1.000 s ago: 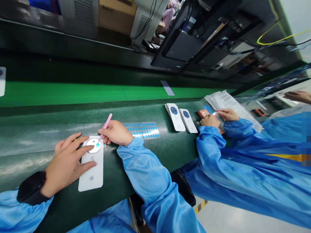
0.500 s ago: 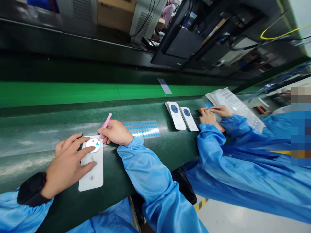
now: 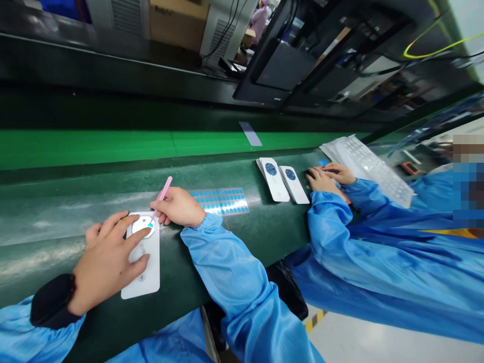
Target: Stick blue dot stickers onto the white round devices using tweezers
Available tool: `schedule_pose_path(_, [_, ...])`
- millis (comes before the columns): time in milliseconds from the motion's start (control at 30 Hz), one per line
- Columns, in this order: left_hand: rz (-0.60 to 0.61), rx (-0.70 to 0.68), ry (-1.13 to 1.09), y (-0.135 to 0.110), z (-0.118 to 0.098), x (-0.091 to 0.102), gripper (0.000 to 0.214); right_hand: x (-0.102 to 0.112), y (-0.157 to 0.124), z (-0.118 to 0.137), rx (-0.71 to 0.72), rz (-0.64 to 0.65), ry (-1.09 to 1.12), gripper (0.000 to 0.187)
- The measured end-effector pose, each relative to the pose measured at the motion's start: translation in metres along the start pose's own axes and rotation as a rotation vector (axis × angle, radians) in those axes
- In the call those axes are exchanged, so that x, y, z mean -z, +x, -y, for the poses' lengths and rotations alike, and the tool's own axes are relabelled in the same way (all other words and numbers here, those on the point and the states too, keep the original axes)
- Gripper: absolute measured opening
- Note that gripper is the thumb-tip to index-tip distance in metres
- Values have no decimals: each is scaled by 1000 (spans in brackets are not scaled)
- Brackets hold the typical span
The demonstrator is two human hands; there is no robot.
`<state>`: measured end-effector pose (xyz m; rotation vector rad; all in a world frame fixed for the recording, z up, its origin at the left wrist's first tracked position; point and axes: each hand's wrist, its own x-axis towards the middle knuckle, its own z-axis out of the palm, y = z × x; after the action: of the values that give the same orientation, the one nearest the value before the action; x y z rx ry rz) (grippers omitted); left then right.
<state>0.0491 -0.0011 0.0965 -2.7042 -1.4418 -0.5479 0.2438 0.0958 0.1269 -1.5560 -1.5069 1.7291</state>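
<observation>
My right grip (image 3: 177, 206) is clenched on a pink-handled pick (image 3: 162, 195), its tip at a teal dot (image 3: 150, 225) on a white disc (image 3: 142, 227) lying on a white card (image 3: 145, 275). My left grip (image 3: 108, 262) is open, fingers spread on the card. A sheet of blue dot stickers (image 3: 219, 201) lies just beside on the green desk (image 3: 242, 237); two more cards (image 3: 274, 180) sit farther along, near a co-worker's hands (image 3: 323, 179).

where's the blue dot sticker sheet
In the head view, the blue dot sticker sheet lies on the green bench between the right hand and two white cards.
</observation>
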Motion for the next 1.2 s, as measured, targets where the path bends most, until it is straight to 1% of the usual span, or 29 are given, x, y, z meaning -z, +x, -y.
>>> schedule_pose_path(200, [28, 5, 64, 1, -6, 2, 39, 0, -2, 4, -7, -4, 6, 30])
schedule_pose_path(367, [74, 69, 69, 1, -7, 2, 38, -1, -2, 3, -2, -5, 15, 32])
schedule_pose_path(500, [89, 102, 26, 1, -6, 2, 36, 0, -1, 3, -10, -4, 93, 30])
schedule_pose_path(600, [101, 119, -14, 2, -7, 4, 37, 2, 0, 5, -49, -10, 196, 34])
schedule_pose_path(733, [101, 92, 32, 4, -7, 5, 43, 4, 0, 8, -86, -9, 277, 36])
schedule_pose_path(1000, [69, 64, 114, 4, -10, 5, 44, 4, 1, 7, -62, 7, 318, 35])
schedule_pose_path(1100, [83, 59, 127, 5, -10, 6, 45, 4, 1, 8, -63, 9, 307, 35])
schedule_pose_path(1200, [109, 89, 108, 5, -10, 7, 45, 4, 1, 8, -58, 22, 287, 36])
